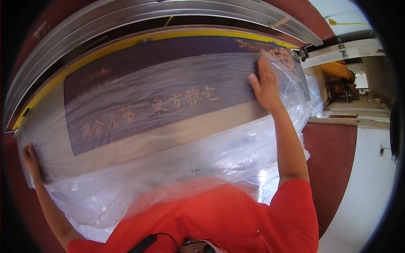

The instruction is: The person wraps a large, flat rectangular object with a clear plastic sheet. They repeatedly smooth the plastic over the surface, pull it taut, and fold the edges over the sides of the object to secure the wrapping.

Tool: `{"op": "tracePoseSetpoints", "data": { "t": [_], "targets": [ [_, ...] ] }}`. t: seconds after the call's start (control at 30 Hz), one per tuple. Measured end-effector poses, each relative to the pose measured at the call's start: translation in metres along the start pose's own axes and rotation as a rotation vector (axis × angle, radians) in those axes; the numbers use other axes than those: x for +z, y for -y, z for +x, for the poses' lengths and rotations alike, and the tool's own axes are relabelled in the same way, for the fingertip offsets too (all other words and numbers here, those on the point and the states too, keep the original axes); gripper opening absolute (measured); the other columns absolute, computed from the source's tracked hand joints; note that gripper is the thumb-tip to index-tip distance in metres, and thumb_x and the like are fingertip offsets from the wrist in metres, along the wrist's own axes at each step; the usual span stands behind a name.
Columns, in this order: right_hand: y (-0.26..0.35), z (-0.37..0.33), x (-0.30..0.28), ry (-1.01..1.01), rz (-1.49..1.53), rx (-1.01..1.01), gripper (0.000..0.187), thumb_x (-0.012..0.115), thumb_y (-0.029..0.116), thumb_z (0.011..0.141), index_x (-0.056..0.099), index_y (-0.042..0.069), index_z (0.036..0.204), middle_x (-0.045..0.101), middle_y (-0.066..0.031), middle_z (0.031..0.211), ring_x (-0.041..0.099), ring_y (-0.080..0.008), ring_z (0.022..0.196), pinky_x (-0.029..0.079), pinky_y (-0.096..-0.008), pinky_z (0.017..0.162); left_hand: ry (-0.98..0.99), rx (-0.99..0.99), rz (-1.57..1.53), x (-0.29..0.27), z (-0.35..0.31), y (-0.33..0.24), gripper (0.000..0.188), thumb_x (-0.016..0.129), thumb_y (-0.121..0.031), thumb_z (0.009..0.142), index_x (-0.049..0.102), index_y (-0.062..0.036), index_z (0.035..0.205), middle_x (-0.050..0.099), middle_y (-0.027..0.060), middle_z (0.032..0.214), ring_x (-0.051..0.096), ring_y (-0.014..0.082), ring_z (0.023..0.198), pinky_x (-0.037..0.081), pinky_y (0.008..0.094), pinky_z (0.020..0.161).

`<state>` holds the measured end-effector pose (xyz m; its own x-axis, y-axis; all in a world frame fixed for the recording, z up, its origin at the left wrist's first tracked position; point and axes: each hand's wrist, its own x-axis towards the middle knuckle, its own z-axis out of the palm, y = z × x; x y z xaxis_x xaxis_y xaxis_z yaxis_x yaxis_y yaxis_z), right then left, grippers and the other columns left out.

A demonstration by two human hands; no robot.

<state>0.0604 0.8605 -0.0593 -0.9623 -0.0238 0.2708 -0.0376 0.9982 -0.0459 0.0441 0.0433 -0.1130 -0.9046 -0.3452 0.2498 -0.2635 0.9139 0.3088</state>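
A long dark blue banner (pixel 168 80) with gold characters and a gold tree pattern lies on a wide work surface, under a clear plastic sheet (pixel 181 156). My right hand (pixel 265 84) rests flat on the plastic near the banner's right end, fingers spread. My left hand (pixel 30 158) grips the left edge of the plastic sheet at the table's near left corner. The plastic bunches in folds toward my red-clad body at the bottom.
A yellow strip (pixel 105 46) runs along the surface's far edge, with long grey metal rails (pixel 126 14) beyond. At the right, a white bench (pixel 358 114) carries a machine, and a person in yellow (pixel 337 69) stands there. Red and white floor (pixel 337 168) lies to the right.
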Motion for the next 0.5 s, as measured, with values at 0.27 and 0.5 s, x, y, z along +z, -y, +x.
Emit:
{"op": "tracePoseSetpoints", "data": {
  "t": [0.27, 0.5],
  "targets": [
    [-0.025, 0.047, 0.002, -0.169, -0.213, 0.033, 0.024, 0.055, 0.026, 0.074, 0.057, 0.008, 0.091, 0.056, -0.0097, 0.091, 0.048, -0.0254, 0.094, 0.034, -0.0379, 0.082, 0.142, -0.194, -0.755, -0.057, -0.008, 0.005, 0.037, 0.041, -0.029, 0.086, 0.048, 0.0019, 0.105, 0.051, 0.0027, 0.099, 0.046, 0.0113, 0.092, 0.033, 0.0241, 0.084],
    [-0.033, 0.052, 0.018, -0.254, 0.134, 0.096, 0.019, 0.057, 0.023, 0.074, 0.054, 0.005, 0.078, 0.054, -0.0068, 0.068, 0.051, -0.0244, 0.069, 0.039, -0.0334, 0.064, 0.247, -0.436, -1.122, -0.087, -0.01, 0.002, 0.037, 0.039, -0.029, 0.087, 0.048, 0.0014, 0.106, 0.051, 0.0059, 0.1, 0.046, 0.0149, 0.096, 0.034, 0.0261, 0.085]
  ]
}}
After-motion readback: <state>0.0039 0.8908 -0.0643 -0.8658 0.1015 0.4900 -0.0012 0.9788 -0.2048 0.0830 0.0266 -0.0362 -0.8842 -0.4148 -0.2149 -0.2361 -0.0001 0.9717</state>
